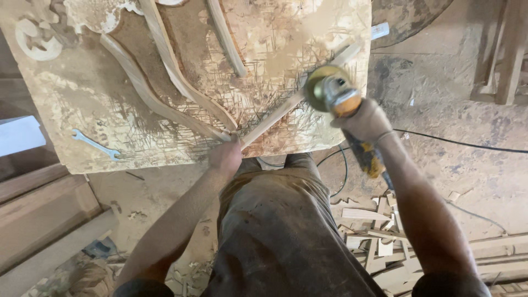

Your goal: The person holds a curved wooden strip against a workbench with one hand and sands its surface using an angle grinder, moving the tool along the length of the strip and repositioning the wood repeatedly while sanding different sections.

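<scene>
On the dusty, scored workbench (pixel 110 99), the left hand (pixel 225 155) clamps the near end of a thin wooden strip (pixel 286 107). Gripping an angle grinder (pixel 335 96), the right hand (pixel 366 121) seemingly sets its blurred disc against the strip; a wrench (pixel 94 144) lies left.

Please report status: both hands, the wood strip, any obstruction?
Left hand pins wood strip. Right hand grips angle grinder on strip. Curved wood pieces lie beside.
</scene>
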Demonstrator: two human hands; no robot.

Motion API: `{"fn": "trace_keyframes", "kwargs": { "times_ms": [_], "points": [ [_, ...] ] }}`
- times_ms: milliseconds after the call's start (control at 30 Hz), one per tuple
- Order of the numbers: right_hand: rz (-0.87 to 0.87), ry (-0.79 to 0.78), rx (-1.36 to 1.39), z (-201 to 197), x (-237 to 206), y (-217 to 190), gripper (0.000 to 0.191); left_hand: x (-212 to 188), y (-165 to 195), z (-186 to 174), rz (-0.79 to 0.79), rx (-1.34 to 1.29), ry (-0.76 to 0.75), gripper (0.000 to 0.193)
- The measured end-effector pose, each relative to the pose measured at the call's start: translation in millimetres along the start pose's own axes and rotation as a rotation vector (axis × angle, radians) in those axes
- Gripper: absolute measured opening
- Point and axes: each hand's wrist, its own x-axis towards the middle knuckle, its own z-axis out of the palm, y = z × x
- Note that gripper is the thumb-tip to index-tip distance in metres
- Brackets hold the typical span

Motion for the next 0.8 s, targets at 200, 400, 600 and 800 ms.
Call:
{"fn": "trace_keyframes", "kwargs": {
  "times_ms": [200, 400, 600, 800],
  "points": [
    [-0.237, -0.086, -0.007, 66.4, -34.1, -18.8, 0.060, 6.1, 0.3, -3.7, 0.047, 0.144, -0.013, 0.028],
    [-0.017, -0.014, 0.003, 24.0, -6.0, 14.7, 0.064, 12.7, -12.2, -5.1, 0.132, -0.003, -0.023, 0.034],
    [-0.074, 0.295, 0.078, -26.1, 30.3, 52.2, 0.057, 6.8, -4.5, -20.5, 0.087, -0.032, -0.134, 0.033],
    [-0.080, -0.053, 0.114, 30.9, -0.6, 17.3, 0.057, 5.6, 3.4, -30.7, 0.088, -0.078, -0.179, 0.033]
  ]
}}
